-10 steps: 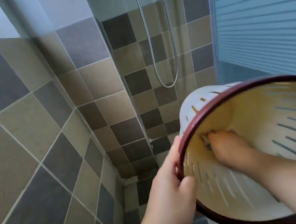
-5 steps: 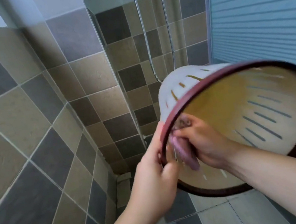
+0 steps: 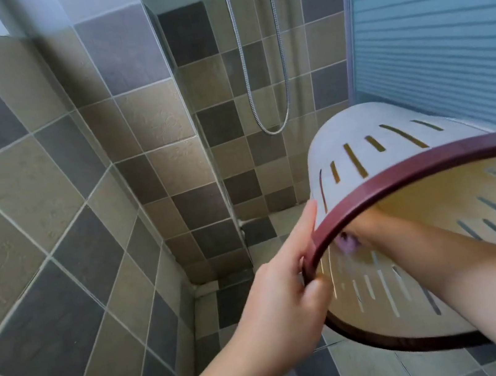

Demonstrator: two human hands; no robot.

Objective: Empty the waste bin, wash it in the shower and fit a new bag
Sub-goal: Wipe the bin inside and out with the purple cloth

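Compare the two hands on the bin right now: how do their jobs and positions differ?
The left hand stays outside the waste bin, its grip pinching the dark red rim; the right hand reaches through the opening and is inside. The left hand shows in full, while the right hand is partly hidden behind the rim. The left holds only the bin; the right presses a small purple thing, perhaps a cloth, against the inner wall. Both are bare.

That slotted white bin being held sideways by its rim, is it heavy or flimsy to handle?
Probably light: the left hand alone holds the bin up by its dark red rim. Likely fairly stiff, as it keeps its round shape while tilted. The slotted walls look thin, so some flex is possible.
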